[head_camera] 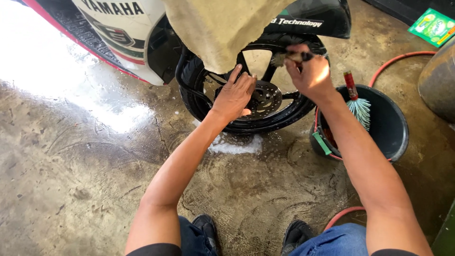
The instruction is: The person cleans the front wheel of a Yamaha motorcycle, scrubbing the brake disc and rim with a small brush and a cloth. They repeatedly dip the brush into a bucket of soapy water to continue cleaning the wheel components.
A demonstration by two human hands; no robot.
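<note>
Down on the wet concrete floor point(85, 189), the left hand point(234, 95) lies flat, fingers spread, on the black front wheel point(284, 116). Just beyond and above, the right hand point(310, 73) is closed around a small brush point(284, 58), pressed to the upper rim. A dark bucket point(388, 128) stands right.

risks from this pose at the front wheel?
1. Left hand rests on the spokes beside the brake disc; if the wheel turns, fingers may get pinched.
2. Right hand scrubs the rim with a small brush in a tight spot; knuckles may scrape.
3. Wet, soapy floor underfoot; slipping seems possible.
</note>
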